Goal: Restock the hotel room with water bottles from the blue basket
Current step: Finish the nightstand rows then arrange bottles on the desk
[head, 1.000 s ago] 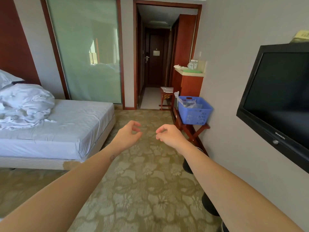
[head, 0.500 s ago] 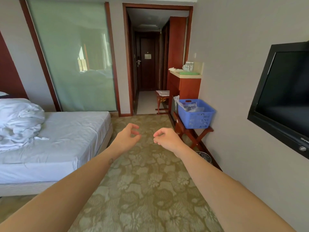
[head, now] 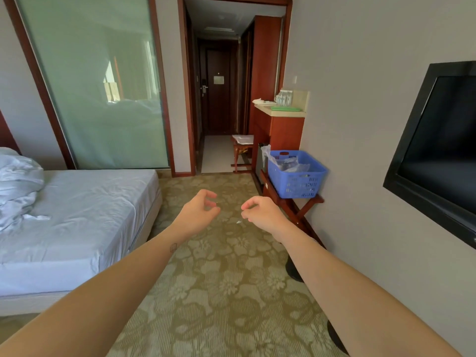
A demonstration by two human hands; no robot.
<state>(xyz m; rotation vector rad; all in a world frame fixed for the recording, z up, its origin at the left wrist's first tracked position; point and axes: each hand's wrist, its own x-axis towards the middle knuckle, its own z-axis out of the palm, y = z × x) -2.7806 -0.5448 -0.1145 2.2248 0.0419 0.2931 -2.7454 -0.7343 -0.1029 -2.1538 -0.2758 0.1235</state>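
1. Basket (head: 296,185) is looming larger than a second ago, sitting on the stand (head: 265,186) up to its near edge. The person is closing in on it.
2. Left hand (head: 198,210) and right hand (head: 262,212) are still hanging out front, fingers loosely curled, thumbs near forefingers, gripping nothing.
3. Clear wrapping (head: 293,163), probably around the bottles, is showing inside the basket. Nothing is being lifted yet, so the reach is likely coming next.
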